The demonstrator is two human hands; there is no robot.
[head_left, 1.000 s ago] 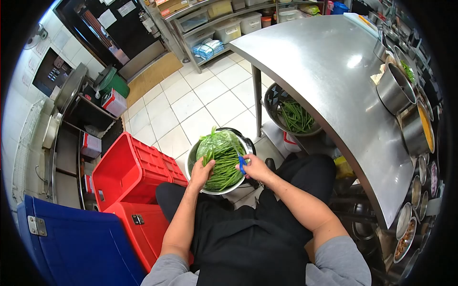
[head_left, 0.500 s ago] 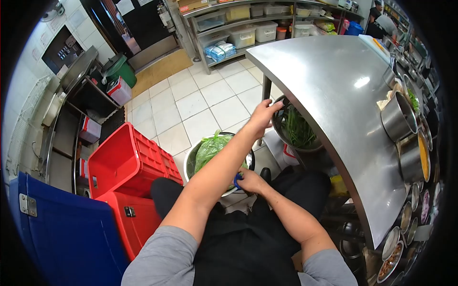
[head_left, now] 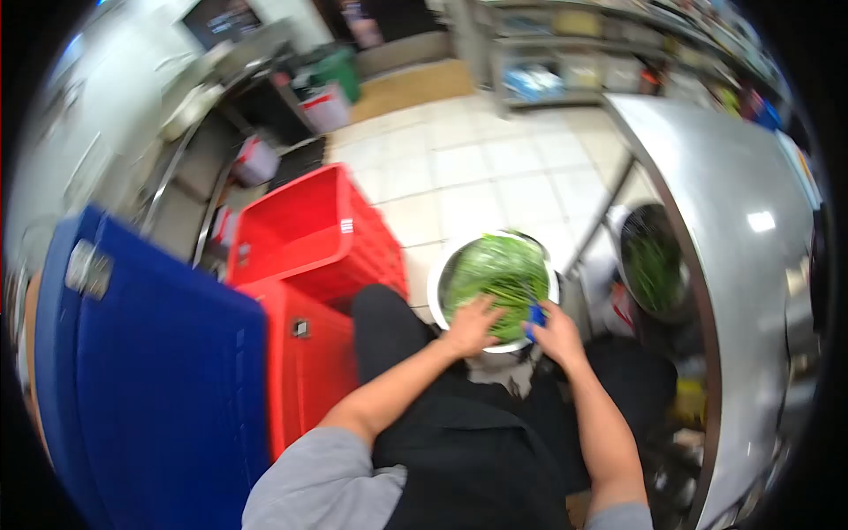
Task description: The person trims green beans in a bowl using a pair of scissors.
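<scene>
Frame blurred by head motion. Left hand [head_left: 472, 325] reaches forward, palm down, fingers spread on the green beans [head_left: 499, 281] in the metal bowl [head_left: 439, 281], which sits on the floor between the knees. Right hand [head_left: 556, 334] at the bowl's near right rim, fingers closed round a small blue tool [head_left: 535, 315]. Red crate [head_left: 305, 238] just left. Second colander of greens [head_left: 655, 265] under the steel bench [head_left: 751, 221]. No writing legible.
</scene>
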